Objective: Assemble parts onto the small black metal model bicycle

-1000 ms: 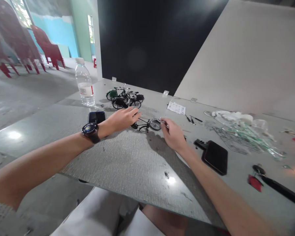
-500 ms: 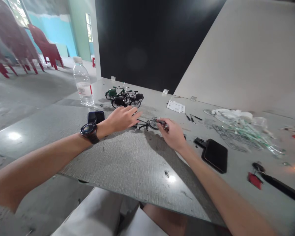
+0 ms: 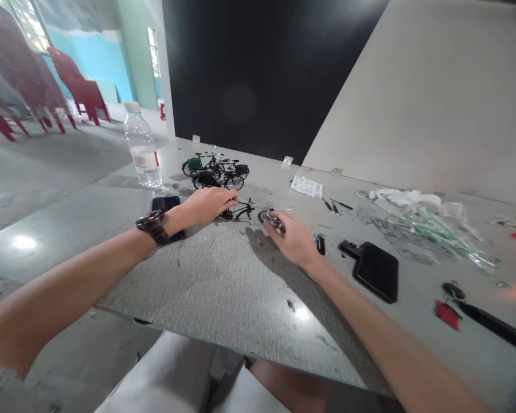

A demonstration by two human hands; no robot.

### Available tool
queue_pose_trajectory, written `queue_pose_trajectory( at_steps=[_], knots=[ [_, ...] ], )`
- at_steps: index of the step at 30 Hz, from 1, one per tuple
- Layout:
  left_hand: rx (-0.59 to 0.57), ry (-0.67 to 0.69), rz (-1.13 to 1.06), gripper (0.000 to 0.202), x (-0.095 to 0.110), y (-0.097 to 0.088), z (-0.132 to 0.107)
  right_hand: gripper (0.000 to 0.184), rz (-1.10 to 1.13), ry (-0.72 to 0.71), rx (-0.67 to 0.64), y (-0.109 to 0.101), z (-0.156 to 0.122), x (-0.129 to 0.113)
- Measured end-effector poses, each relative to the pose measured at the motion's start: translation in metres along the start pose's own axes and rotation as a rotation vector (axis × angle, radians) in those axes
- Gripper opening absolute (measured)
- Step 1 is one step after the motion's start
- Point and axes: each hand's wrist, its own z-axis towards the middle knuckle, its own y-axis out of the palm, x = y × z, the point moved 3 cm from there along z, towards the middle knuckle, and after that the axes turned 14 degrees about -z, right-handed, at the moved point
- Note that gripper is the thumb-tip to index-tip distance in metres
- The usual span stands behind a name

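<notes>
My left hand [image 3: 206, 205] is closed on a small black model bicycle frame [image 3: 243, 211], its fingers at the frame's left end. To the right, my right hand [image 3: 296, 236] pinches a small model bicycle wheel [image 3: 264, 214] with silvery parts between thumb and fingers. A short gap separates the wheel from the frame's fork end. Just behind my left hand stand several finished-looking model bicycles, one of them with a green pannier [image 3: 194, 164] and another with a black pannier [image 3: 242, 170]. My left fingertips partly hide the frame.
A water bottle [image 3: 144, 150] and a dark phone [image 3: 165, 203] are at the left. On the right lie paper slips [image 3: 306, 186], thin tools [image 3: 335, 207], a small black part [image 3: 321, 244], a black rectangular device [image 3: 376, 272], plastic wrappings [image 3: 430, 215] and a black-handled object [image 3: 494, 326].
The frame has shifted left with my left hand, and a gap now shows between it and the wheel. My right hand has moved slightly left and down, still gripping the wheel.
</notes>
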Motion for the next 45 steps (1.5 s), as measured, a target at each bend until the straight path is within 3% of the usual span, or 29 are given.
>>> queue_pose_trajectory(
  at_steps=[7, 15, 22, 27, 33, 38, 45],
  knots=[
    [-0.063, -0.079, -0.092, 0.052, -0.021, -0.008, 0.001, 0.039, 0.013, 0.007, -0.03, -0.001, 0.0, 0.0],
    [-0.034, -0.061, -0.107, 0.051, -0.02, -0.008, 0.004, 0.037, 0.002, 0.006, -0.024, 0.0, 0.0, 0.001],
    [-0.067, -0.154, -0.191, 0.045, -0.028, -0.01, 0.004, 0.033, 0.001, 0.005, -0.019, -0.002, -0.001, 0.001],
    [0.004, -0.167, -0.331, 0.043, -0.012, -0.018, 0.008, 0.037, 0.022, 0.021, 0.006, -0.002, -0.001, 0.002],
    [0.126, -0.134, -0.332, 0.051, 0.018, -0.014, 0.008, 0.049, 0.13, 0.075, 0.119, -0.006, -0.005, -0.001],
    [0.132, -0.117, -0.367, 0.06, 0.023, -0.01, 0.007, 0.05, 0.205, 0.087, 0.159, -0.008, -0.007, -0.002],
    [0.139, -0.125, -0.296, 0.063, 0.024, -0.005, 0.006, 0.035, 0.156, 0.077, 0.205, -0.003, -0.005, 0.001]
  ],
)
